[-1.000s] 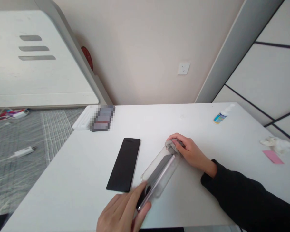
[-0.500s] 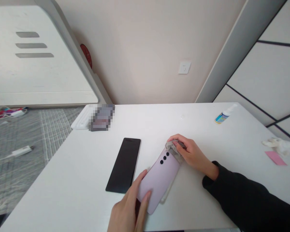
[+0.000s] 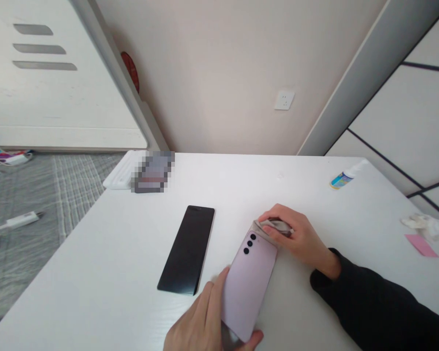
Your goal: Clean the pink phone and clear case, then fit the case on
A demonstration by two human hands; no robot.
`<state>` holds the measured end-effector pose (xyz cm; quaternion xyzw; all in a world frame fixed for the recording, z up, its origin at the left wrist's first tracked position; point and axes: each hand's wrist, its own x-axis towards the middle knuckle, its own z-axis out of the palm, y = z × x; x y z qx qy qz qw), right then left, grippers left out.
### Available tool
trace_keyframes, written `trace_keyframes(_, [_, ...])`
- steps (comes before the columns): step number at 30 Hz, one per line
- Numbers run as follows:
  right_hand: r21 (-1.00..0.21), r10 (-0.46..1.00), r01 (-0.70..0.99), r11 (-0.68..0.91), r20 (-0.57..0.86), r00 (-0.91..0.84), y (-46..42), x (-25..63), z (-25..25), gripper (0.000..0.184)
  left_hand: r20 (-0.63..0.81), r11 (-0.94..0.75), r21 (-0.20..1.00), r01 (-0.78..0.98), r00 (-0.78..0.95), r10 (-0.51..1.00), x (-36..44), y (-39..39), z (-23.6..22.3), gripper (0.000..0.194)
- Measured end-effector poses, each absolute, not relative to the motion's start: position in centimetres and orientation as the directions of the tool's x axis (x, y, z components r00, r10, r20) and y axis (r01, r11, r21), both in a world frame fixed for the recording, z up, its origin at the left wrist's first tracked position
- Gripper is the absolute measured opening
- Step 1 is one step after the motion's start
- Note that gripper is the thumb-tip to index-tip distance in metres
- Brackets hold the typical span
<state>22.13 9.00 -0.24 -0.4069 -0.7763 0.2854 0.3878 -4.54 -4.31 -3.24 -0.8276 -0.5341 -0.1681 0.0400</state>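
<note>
Head view, white table (image 3: 106,273). Item: lilac phone (image 3: 249,280), back up, three lenses showing, lying at the table's near edge. Left hand (image 3: 208,324): fingers closed round the phone's near end. Right hand (image 3: 296,239): fingers curled, pressing a grey cloth (image 3: 269,227) onto the phone's far end. Black slab (image 3: 187,249) flat, just left. Small bottle (image 3: 342,179) far right.

Flat white table (image 3: 106,273): pale lilac smartphone (image 3: 249,280) lies back-up at front centre, the left hand (image 3: 208,324) at its near end, the right hand (image 3: 296,239) with a crumpled grey cloth (image 3: 272,226) at its far end — black glass slab (image 3: 187,249) to its left; small spray bottle (image 3: 342,179) far right.
</note>
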Motion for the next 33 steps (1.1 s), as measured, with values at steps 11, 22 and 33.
trace_keyframes(11, [-0.540, 0.506, 0.242, 0.806, 0.418, -0.754, 5.2, 18.8, 0.5, 0.020, 0.375, -0.441, 0.128, 0.888, 0.368, 0.851, -3.7, -3.6, -2.0, 0.079])
trace_keyframes(22, [-0.602, 0.530, 0.226, 0.766, 0.392, -0.752, 5.3, 18.6, 0.7, 0.019, 0.325, -0.445, 0.118, 0.888, 0.389, 0.862, -4.0, -3.7, -2.4, 0.083])
trace_keyframes(33, [-0.520, 0.576, 0.332, 0.787, 0.428, -0.696, 5.8, 19.5, 0.8, 0.018, 0.278, -0.445, 0.167, 0.880, 0.391, 0.877, -4.4, -3.9, -3.1, 0.092])
